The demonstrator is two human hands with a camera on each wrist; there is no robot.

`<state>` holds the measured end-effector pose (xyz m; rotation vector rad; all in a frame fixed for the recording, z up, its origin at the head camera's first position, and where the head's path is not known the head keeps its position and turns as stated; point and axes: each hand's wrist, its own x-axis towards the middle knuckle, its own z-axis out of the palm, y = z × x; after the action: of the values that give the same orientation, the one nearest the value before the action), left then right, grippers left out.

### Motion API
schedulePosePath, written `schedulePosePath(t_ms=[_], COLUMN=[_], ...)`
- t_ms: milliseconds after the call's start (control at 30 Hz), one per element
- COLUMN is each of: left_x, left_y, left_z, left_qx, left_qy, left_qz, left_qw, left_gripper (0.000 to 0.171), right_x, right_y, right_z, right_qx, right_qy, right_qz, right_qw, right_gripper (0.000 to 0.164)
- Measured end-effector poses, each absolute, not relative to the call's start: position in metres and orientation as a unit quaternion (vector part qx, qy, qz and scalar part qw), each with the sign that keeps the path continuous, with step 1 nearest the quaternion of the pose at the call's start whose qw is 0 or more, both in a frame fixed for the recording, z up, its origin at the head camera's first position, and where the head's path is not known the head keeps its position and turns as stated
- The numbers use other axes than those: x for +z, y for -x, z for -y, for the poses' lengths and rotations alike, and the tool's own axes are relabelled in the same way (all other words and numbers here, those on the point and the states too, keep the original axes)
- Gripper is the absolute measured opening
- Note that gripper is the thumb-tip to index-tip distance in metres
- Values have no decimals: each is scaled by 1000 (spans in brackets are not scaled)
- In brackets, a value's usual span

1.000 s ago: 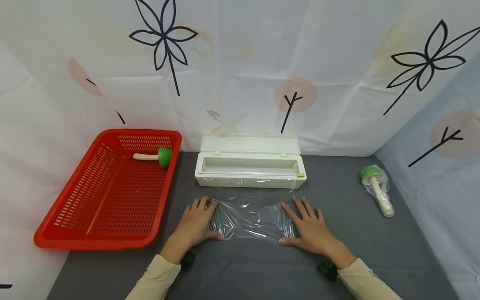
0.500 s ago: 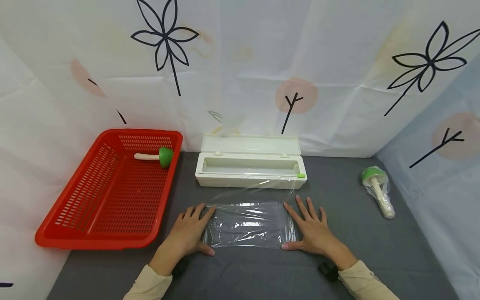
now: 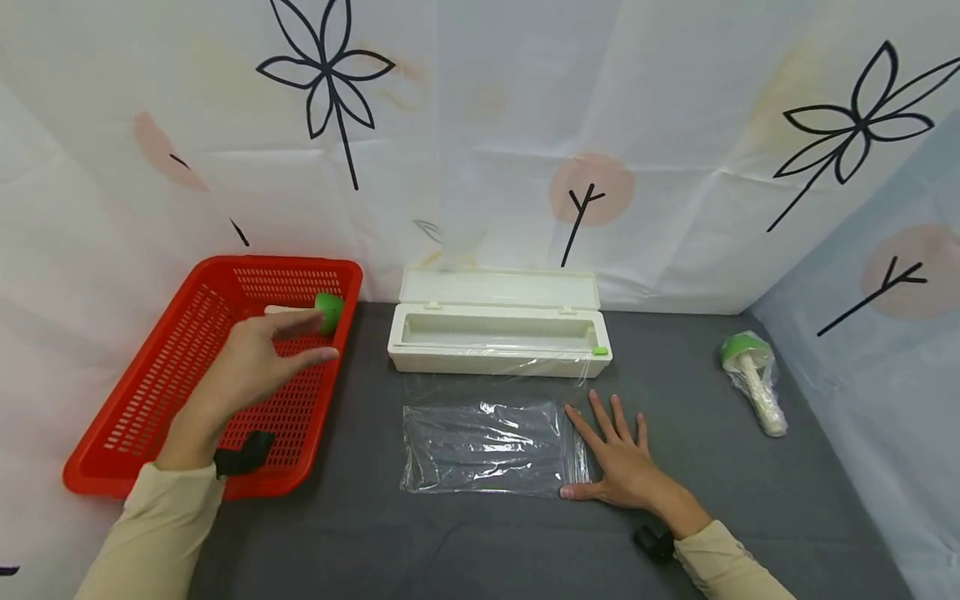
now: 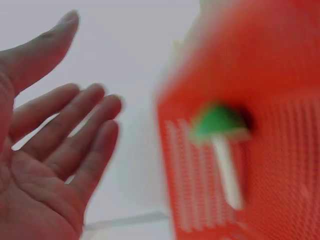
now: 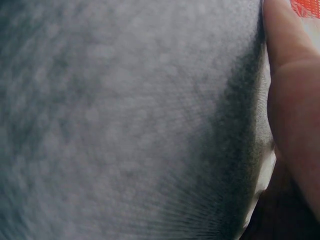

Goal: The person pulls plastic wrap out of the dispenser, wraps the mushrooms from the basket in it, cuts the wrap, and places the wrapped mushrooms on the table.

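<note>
Resting spread on the right end of the film, the right hand appears to hold it flat on the table, while the left hand hangs over the basket, thumb and fingers apart with nothing between them. The mushroom lies in the basket's far right corner, cap to the right, stem to the left and partly hidden behind that hand. The film lies on the near side of the box; a wrapped mushroom is well apart at far right. The step in hand looks like reaching for the mushroom with the film laid out; the next move would call for lowering the left hand and pinching the stem without tugging the film
</note>
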<state>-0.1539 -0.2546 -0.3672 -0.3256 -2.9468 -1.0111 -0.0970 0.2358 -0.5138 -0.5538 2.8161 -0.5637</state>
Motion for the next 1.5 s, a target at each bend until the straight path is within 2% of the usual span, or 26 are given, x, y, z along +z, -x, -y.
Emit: schedulePosePath(t_ms=[167, 400, 500, 700, 1100, 1500], left_x=[-398, -446, -456, -468, -454, -396], left_y=[196, 228, 236, 243, 237, 211], left_z=[295, 309, 308, 306, 304, 284], left_qx=[-363, -409, -418, -418, -415, -466], left_qy=[46, 8, 4, -11, -26, -40], left_qz=[931, 913, 908, 908, 907, 860], left_qw=[14, 5, 14, 30, 74, 202], left_gripper=[80, 91, 90, 78, 72, 69], right_x=[-516, -519, -519, -518, -519, -514], right_y=[97, 98, 99, 99, 101, 97], right_z=[-235, -231, -230, -228, -229, -236], right_qx=[-201, -205, -206, -211, -203, -200], right_qy=[191, 201, 203, 204, 197, 186], right_qz=[-954, -949, -948, -947, -951, -954], right_qw=[114, 129, 131, 130, 124, 126], right_gripper=[118, 117, 117, 117, 118, 116])
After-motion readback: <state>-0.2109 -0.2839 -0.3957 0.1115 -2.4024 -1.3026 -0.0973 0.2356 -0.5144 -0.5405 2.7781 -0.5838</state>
